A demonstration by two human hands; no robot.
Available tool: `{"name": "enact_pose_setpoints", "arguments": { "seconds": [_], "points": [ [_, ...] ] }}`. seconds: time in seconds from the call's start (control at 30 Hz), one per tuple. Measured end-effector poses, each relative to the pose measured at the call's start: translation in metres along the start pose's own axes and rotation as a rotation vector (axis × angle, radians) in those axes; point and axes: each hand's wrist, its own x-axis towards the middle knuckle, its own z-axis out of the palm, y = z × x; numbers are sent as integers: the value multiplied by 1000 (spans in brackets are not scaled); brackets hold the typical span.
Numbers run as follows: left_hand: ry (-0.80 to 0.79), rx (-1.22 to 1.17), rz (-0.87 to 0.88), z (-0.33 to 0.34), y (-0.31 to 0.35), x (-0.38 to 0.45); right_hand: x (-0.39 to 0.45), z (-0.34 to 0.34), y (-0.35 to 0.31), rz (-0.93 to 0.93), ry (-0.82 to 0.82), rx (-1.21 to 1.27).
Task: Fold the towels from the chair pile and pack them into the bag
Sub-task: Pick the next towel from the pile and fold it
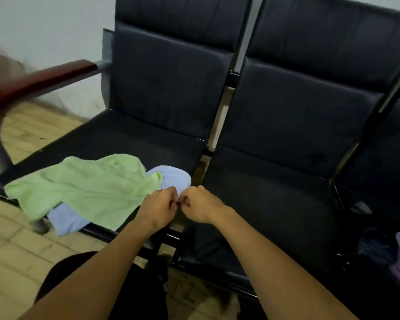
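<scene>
A crumpled light-green terry towel (86,183) is lying over a pale-blue towel (171,179) on the seat of the left black padded chair (134,139) – the blue one is showing past the green at the near seat edge and beside the hands. The left hand (158,209) and right hand (200,205) are hovering knuckle to knuckle with fingers curled in, and whether they are pinching the blue towel I cannot tell – at the far right a dark bag (376,248) holding coloured cloth is sitting on another seat
</scene>
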Motion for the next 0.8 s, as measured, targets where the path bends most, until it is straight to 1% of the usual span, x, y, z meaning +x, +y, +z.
{"name": "enact_pose_setpoints", "arguments": {
  "seconds": [0.03, 0.1, 0.17, 0.23, 0.3, 0.37, 0.43, 0.5, 0.57, 0.7, 0.8],
  "points": [
    [-2, 120, -49, -2, -10, 2, 10, 7, -7, -7, -14, -11],
    [-54, 326, -176, -6, -28, 4, 28, 20, -19, -27, -31, -7],
    [-63, 415, -291, -6, -44, 3, 44, 31, -30, -65, -41, 21],
    [-16, 475, -340, -9, -57, 3, 60, 43, -41, -96, -34, 52],
    [12, 520, -338, -13, -68, 6, 74, 55, -48, -114, -13, 44],
    [-8, 510, -316, -18, -75, 9, 85, 67, -53, -131, -13, 2],
    [-25, 423, -295, -21, -78, 12, 92, 76, -55, -145, 3, -40],
    [-8, 339, -292, -22, -81, 14, 96, 81, -58, -158, 50, -67],
    [-5, 315, -306, -22, -82, 13, 98, 82, -61, -148, 84, -81],
    [-88, 459, -259, -20, -82, 10, 103, 82, -61, -91, 54, -19],
    [-22, 495, -227, -21, -80, 11, 101, 72, -58, -120, 57, 58]
  ]
}}
